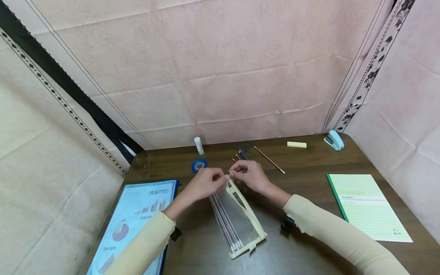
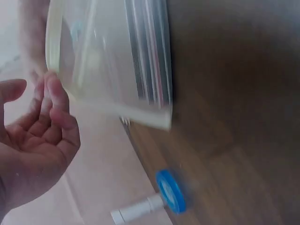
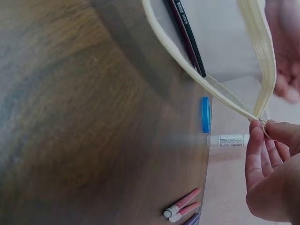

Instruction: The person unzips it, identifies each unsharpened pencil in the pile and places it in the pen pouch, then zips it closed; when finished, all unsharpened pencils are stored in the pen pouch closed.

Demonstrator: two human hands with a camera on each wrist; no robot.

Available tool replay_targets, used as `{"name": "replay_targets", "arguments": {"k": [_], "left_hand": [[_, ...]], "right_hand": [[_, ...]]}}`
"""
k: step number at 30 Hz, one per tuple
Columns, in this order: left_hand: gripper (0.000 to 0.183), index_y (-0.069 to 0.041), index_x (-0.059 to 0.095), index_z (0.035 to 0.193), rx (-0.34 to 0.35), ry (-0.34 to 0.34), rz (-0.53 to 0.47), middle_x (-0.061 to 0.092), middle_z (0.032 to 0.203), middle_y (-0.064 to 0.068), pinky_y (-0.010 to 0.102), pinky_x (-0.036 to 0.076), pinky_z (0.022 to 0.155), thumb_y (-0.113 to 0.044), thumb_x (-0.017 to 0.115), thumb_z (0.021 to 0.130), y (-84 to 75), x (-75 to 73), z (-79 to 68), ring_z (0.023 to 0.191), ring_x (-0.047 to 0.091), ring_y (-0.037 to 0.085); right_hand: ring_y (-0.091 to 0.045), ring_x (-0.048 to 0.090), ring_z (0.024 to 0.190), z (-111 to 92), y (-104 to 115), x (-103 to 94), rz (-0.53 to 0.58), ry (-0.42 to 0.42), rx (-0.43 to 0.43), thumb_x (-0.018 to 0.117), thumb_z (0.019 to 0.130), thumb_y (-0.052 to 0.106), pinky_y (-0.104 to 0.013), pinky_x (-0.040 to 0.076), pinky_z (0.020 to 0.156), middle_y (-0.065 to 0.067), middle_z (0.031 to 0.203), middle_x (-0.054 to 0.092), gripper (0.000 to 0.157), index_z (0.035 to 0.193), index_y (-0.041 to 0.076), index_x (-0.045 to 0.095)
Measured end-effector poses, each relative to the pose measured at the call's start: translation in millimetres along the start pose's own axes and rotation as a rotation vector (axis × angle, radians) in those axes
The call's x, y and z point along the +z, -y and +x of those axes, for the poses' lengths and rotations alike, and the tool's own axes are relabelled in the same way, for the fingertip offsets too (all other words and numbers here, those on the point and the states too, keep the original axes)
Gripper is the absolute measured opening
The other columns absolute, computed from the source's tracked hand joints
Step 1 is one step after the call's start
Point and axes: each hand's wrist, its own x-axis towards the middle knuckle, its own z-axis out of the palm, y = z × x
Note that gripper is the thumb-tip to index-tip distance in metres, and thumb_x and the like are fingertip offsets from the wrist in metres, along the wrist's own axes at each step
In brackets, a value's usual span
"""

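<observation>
A see-through zip pencil pouch [image 1: 237, 214] with cream edging is tilted between my hands, one corner raised to the fingertips. Several pencils [image 1: 225, 221] lie inside along its left side. My right hand [image 1: 252, 175] pinches the small ring pull [image 3: 266, 130] at the end of the zip band [image 3: 265, 61], shown close up in the right wrist view. Loosely curled, my left hand [image 1: 209, 180] has its fingertips right at the same corner. In the left wrist view its thumb [image 2: 13, 90] stands apart from the fingers.
Behind the hands are blue tape [image 1: 199, 165], a glue stick [image 1: 198, 146] and loose pencils [image 1: 269, 159]. A blue folder [image 1: 137, 221] lies left. At right are a green notebook [image 1: 368, 206], a light-blue stapler [image 1: 334, 140] and a pale yellow block [image 1: 296, 144].
</observation>
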Motion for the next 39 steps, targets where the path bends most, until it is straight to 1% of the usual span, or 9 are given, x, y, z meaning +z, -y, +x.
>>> {"name": "replay_targets", "arguments": {"k": [3, 5, 9, 13, 20, 24, 28, 36, 39], "left_hand": [[0.019, -0.024, 0.067, 0.09, -0.023, -0.073, 0.01, 0.067, 0.078, -0.006, 0.027, 0.051, 0.058, -0.041, 0.059, 0.094, 10.2, -6.3, 12.1, 0.069, 0.06, 0.011], [0.021, -0.024, 0.068, 0.098, -0.046, -0.058, 0.007, 0.068, 0.088, -0.007, 0.027, 0.054, 0.067, -0.042, 0.059, 0.094, 18.3, -7.5, 18.4, 0.079, 0.062, 0.009], [0.024, -0.025, 0.068, 0.111, -0.063, 0.104, -0.047, 0.07, 0.104, -0.007, 0.031, 0.054, 0.082, -0.04, 0.055, 0.096, 35.3, -4.8, 27.4, 0.095, 0.063, 0.011], [0.022, -0.029, 0.069, 0.11, -0.058, 0.236, -0.145, 0.07, 0.107, -0.008, 0.035, 0.052, 0.089, -0.04, 0.054, 0.097, 48.1, -1.2, 32.9, 0.1, 0.063, 0.015], [0.021, -0.026, 0.07, 0.105, -0.087, 0.291, -0.31, 0.069, 0.108, -0.004, 0.04, 0.049, 0.093, -0.04, 0.057, 0.095, 58.2, -0.8, 39.8, 0.101, 0.06, 0.017], [0.021, -0.024, 0.07, 0.104, -0.117, 0.272, -0.33, 0.068, 0.106, -0.002, 0.037, 0.049, 0.087, -0.038, 0.058, 0.095, 54.2, -0.5, 38.6, 0.097, 0.058, 0.018], [0.021, -0.023, 0.07, 0.104, -0.128, 0.237, -0.334, 0.068, 0.104, 0.0, 0.035, 0.047, 0.083, -0.038, 0.059, 0.095, 48.0, -0.1, 36.8, 0.095, 0.056, 0.02], [0.017, -0.025, 0.071, 0.097, -0.224, 0.044, -0.28, 0.068, 0.097, -0.002, 0.03, 0.046, 0.076, -0.036, 0.058, 0.095, 48.6, -4.0, 36.6, 0.089, 0.057, 0.018], [0.017, -0.024, 0.071, 0.096, -0.243, 0.009, -0.262, 0.069, 0.097, -0.002, 0.028, 0.047, 0.074, -0.036, 0.058, 0.095, 51.3, -7.2, 34.2, 0.088, 0.058, 0.016]], "right_hand": [[-0.027, 0.069, 0.067, 0, -1, -1.1, -0.003, -0.012, -0.002, 0.072, 0.086, 0.021, -0.051, 0.057, 0.067, -0.004, 0.082, 0.073, 0.01, 0.093, 0.014, 0.073], [-0.029, 0.069, 0.067, 0, 0, -0.9, -0.014, -0.017, -0.007, 0.072, 0.086, 0.021, -0.051, 0.056, 0.067, -0.003, 0.082, 0.073, 0.009, 0.093, 0.015, 0.073], [-0.036, 0.068, 0.069, -2, 5, 1.1, -0.021, -0.022, -0.004, 0.072, 0.086, 0.018, -0.052, 0.056, 0.066, -0.007, 0.083, 0.073, 0.009, 0.093, 0.012, 0.073], [-0.038, 0.068, 0.07, -2, 5, 1.9, -0.003, -0.021, -0.004, 0.072, 0.086, 0.017, -0.054, 0.055, 0.065, -0.012, 0.086, 0.073, 0.011, 0.094, 0.01, 0.073], [-0.038, 0.066, 0.066, -2, 1, -1.3, -0.024, -0.02, -0.031, 0.074, 0.085, 0.024, -0.053, 0.055, 0.059, -0.001, 0.081, 0.072, 0.007, 0.089, 0.02, 0.074], [-0.036, 0.065, 0.063, -4, 4, -3.6, -0.083, -0.013, -0.057, 0.074, 0.085, 0.025, -0.041, 0.055, 0.052, 0.003, 0.08, 0.072, 0.005, 0.087, 0.021, 0.074], [-0.021, 0.065, 0.064, -6, 7, -4.2, -0.155, -0.036, -0.09, 0.075, 0.083, 0.025, -0.028, 0.053, 0.053, 0.007, 0.08, 0.072, 0.006, 0.085, 0.02, 0.075], [-0.008, 0.064, 0.068, -16, 9, -4.8, -0.23, 0.019, -0.11, 0.076, 0.083, 0.026, -0.024, 0.053, 0.059, 0.013, 0.076, 0.071, 0.005, 0.082, 0.021, 0.075], [-0.006, 0.065, 0.07, -24, 11, -6.7, -0.251, 0.052, -0.114, 0.075, 0.083, 0.027, -0.023, 0.054, 0.062, 0.015, 0.077, 0.071, 0.005, 0.083, 0.022, 0.075]]}}
